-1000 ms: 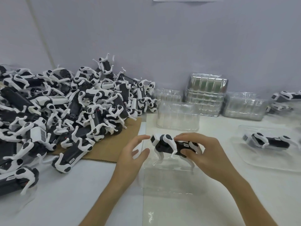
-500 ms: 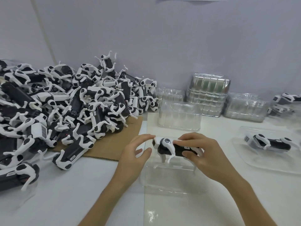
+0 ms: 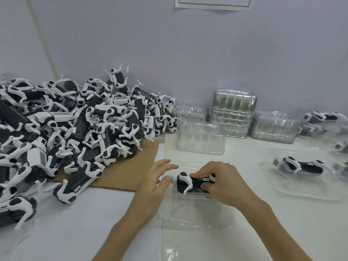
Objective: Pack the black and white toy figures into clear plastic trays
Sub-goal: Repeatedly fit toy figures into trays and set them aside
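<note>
Pinching glossy black-and-white toy figure (image 3: 188,182) with right hand (image 3: 226,185) over clear tray (image 3: 197,225); left hand (image 3: 152,187) spread at tray's left edge, smooth white surface (image 3: 75,232) beyond.

So my white counter (image 3: 94,232) has a brown cardboard sheet (image 3: 128,172) lying flat on it. Just right of the cardboard sits a clear tray (image 3: 197,213), and further right there's another tray (image 3: 301,191) with one figure inside. Behind and to the right of the cardboard are stacks of empty trays (image 3: 233,117); in front and to the left, loose toy figures (image 3: 17,208).
</note>
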Demonstrator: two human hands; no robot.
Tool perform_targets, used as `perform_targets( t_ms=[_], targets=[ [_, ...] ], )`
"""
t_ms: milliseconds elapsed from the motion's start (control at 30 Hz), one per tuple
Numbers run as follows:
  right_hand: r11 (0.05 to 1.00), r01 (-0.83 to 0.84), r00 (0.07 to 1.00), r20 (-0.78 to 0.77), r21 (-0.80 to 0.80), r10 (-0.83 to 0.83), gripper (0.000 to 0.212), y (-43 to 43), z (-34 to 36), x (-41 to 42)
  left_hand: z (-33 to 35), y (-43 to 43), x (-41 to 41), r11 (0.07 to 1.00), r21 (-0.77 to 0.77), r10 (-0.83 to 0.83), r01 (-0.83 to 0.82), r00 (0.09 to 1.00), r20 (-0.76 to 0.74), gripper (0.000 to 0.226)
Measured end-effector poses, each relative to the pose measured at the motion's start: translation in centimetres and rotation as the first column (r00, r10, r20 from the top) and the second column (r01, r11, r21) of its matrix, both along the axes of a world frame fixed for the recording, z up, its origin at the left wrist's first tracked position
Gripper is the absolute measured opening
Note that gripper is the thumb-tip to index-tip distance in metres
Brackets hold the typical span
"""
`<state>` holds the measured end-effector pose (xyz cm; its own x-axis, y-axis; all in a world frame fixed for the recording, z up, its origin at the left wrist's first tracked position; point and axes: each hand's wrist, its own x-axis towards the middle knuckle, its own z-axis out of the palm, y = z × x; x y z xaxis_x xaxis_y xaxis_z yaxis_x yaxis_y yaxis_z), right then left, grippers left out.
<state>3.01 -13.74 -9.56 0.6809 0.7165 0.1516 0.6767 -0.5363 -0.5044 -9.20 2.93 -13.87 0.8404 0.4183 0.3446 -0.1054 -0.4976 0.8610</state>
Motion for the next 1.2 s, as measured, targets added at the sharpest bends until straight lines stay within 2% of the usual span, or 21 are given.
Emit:
perform_targets(
  t_ms=[133, 233, 333, 367, 433, 533, 567, 633, 700, 800, 867, 933, 1033, 1133, 1200],
  targets=[
    [0.997, 0.068, 0.997, -0.036, -0.024, -0.069, 0.048, 0.7, 0.7, -0.3, -0.1, 0.0, 0.0, 1.0, 0.0, -0.003, 0.003, 1.0, -0.001, 0.027],
    [0.997, 0.066, 0.998, -0.015, -0.032, -0.066, 0.048, 0.8, 0.9, -0.6, -0.3, 0.2, -0.1, 1.0, 0.021, 0.02, -0.019, 1.0, -0.01, 0.031],
    [1.0, 0.024, 1.0, 0.02, -0.019, -0.024, 0.045, 0.4, 0.6, -0.7, -0.3, 0.2, -0.2, 0.998, 0.057, 0.014, -0.012, 1.0, -0.022, 0.021],
    [1.0, -0.003, 1.0, 0.014, 0.017, 0.003, 0.041, 0.1, 0.5, -0.5, -0.3, 0.1, -0.3, 0.997, 0.075, 0.008, -0.006, 1.0, -0.03, 0.016],
    [0.99, -0.013, 1.0, -0.004, 0.139, 0.014, 0.035, -0.8, 0.4, -0.1, -0.2, -0.2, -0.4, 0.994, 0.108, 0.01, -0.006, 0.999, -0.038, 0.023],
    [0.96, 0.075, 0.997, 0.016, 0.268, -0.082, 0.028, -2.1, 0.2, 0.9, 0.0, -0.5, -0.7, 0.964, 0.252, 0.072, -0.081, 0.996, 0.044, 0.022],
    [0.955, 0.119, 0.993, -0.016, 0.272, -0.119, 0.023, -2.5, 0.1, 1.2, 0.1, -0.6, -0.8, 0.944, 0.314, 0.079, -0.105, 0.992, 0.096, 0.021],
    [0.943, 0.203, 0.967, -0.203, 0.264, -0.152, 0.016, -3.2, -0.2, 1.8, 0.2, -0.8, -0.9, 0.931, 0.358, 0.023, -0.075, 0.989, 0.147, 0.023],
    [0.933, 0.241, 0.897, -0.427, 0.266, -0.11, 0.026, -3.4, -1.0, 2.2, 0.0, -1.0, -0.9, 0.925, 0.38, -0.052, 0.007, 0.993, 0.11, 0.026],
    [0.926, 0.263, 0.804, -0.592, 0.27, -0.056, 0.058, -3.6, -2.4, 2.2, -0.4, -1.4, -0.6, 0.953, 0.29, -0.099, 0.085, 0.994, 0.034, 0.021],
    [0.927, 0.252, 0.778, -0.628, 0.278, -0.024, 0.075, -3.7, -2.8, 2.3, -0.4, -1.5, -0.5, 0.973, 0.215, -0.095, 0.089, 0.995, 0.016, 0.015],
    [0.921, 0.236, 0.765, -0.644, 0.309, 0.02, 0.087, -3.9, -2.8, 2.4, -0.4, -1.6, -0.4, 0.976, 0.202, -0.081, 0.076, 0.997, 0.014, 0.015],
    [0.911, 0.222, 0.754, -0.653, 0.349, 0.066, 0.085, -4.3, -2.8, 2.3, -0.3, -1.9, -0.4, 0.98, 0.187, -0.071, 0.067, 0.997, 0.014, 0.017],
    [0.894, 0.227, 0.757, -0.647, 0.387, 0.088, 0.076, -4.2, -2.8, 2.1, -0.3, -2.0, -0.3, 0.997, 0.075, -0.015, 0.011, 0.999, 0.044, 0.011],
    [0.87, 0.247, 0.788, -0.611, 0.427, 0.076, 0.067, -4.2, -2.8, 1.8, -0.2, -2.0, -0.3, 0.997, 0.014, 0.07, -0.071, 0.996, 0.047, 0.051]
  ],
)
